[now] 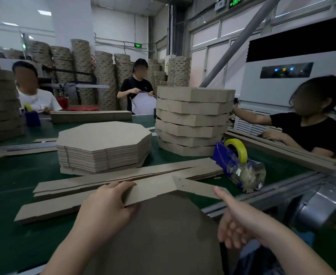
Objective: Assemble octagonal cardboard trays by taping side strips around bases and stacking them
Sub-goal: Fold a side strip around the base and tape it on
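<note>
Gripping the bent side strip (159,188) with curled fingers, the left hand (105,203) holds it along the far edge of the base (163,231) at the green table (14,239), while the right hand (236,221) grasps nothing, its forefinger at the strip's right end.

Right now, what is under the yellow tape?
A blue tape holder carries the yellow tape and stands on the green table. Crumpled tape scraps cover its front, so that part is hidden.

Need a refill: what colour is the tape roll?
The tape roll is yellow, on a blue dispenser; head view.
</note>
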